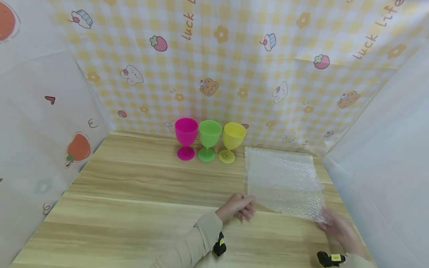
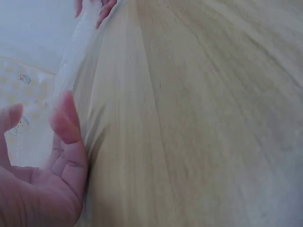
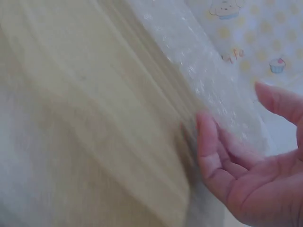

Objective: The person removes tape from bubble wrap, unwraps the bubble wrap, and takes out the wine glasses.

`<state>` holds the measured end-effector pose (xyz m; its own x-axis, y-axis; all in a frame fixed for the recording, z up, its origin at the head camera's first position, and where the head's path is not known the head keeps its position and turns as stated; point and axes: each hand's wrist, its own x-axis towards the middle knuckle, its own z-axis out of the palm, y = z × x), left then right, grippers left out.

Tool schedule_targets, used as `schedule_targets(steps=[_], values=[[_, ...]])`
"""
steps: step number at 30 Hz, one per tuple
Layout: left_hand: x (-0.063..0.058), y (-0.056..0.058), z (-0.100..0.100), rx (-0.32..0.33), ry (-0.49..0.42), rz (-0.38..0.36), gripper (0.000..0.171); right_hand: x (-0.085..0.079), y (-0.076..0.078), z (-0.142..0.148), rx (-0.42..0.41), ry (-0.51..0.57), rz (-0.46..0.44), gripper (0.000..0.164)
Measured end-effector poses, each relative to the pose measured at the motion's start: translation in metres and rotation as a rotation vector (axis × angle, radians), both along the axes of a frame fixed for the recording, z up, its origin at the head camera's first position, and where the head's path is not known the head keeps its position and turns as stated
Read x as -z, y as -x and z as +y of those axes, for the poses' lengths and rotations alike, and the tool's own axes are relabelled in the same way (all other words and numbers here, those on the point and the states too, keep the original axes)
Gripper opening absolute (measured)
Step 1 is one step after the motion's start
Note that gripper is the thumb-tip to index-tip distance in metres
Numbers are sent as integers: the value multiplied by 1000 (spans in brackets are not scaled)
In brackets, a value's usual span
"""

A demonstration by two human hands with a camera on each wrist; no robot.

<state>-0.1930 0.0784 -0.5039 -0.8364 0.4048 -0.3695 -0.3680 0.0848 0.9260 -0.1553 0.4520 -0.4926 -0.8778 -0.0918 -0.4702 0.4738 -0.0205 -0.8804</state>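
A sheet of clear bubble wrap (image 1: 283,182) lies at the right of the wooden table, its front right corner looking slightly raised. My left hand (image 1: 238,206) is at the sheet's front left corner. In the left wrist view, a gap shows between the thumb and the loosely bent fingers (image 2: 66,120). By the front right corner is my right hand (image 1: 340,229), slightly blurred. The right wrist view shows its thumb well apart from the bent fingers (image 3: 208,142), which are against the edge of the bubble wrap (image 3: 189,52).
Magenta (image 1: 186,132), green (image 1: 210,134) and yellow (image 1: 234,136) plastic goblets stand upright in a row at the back, left of the sheet. Behind them hangs a yellow checked cloth (image 1: 214,63). White sheets border the wooden table (image 1: 140,193) left and right.
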Motion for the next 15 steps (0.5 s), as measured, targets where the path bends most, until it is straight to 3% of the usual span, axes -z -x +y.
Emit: schedule_targets(steps=[3,5,9,13,15], values=[[-2,4,-1,-43,-9,43,25,0,-10,4,-119,32,-86,31],[-4,6,1,-69,-6,77,20,-2,-15,5,-180,48,-97,32],[-4,9,5,-111,18,112,13,-4,-18,2,-126,181,-15,34],[-5,10,12,-142,38,162,11,-4,-12,-5,-78,389,136,41],[-7,11,14,-155,20,184,11,-5,-7,-9,-40,422,190,42]])
